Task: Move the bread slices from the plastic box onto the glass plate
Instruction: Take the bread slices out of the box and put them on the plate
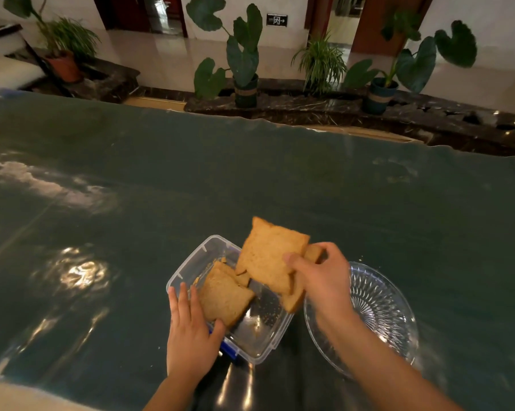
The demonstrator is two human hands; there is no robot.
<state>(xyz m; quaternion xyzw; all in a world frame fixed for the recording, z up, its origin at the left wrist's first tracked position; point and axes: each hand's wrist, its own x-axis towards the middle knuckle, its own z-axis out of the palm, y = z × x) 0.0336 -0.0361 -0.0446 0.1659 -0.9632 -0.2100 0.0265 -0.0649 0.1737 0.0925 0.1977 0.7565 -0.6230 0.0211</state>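
A clear plastic box [191,259] with blue clips sits near the table's front edge. Brown bread slices [223,295] lie inside it at the left. My left hand [191,336] rests on the box's near left rim, thumb against the wall. My right hand [321,280] pinches two bread slices [268,256] and holds them in the air above the box's right side. To the right of the box stands the cut-glass plate [381,304] with nothing on it; my right forearm crosses over its left part.
The table [250,173] is covered by a dark green glossy sheet with wide bare room beyond the box. Crumbs lie in the box bottom. Potted plants [244,69] stand on a dark ledge past the far edge.
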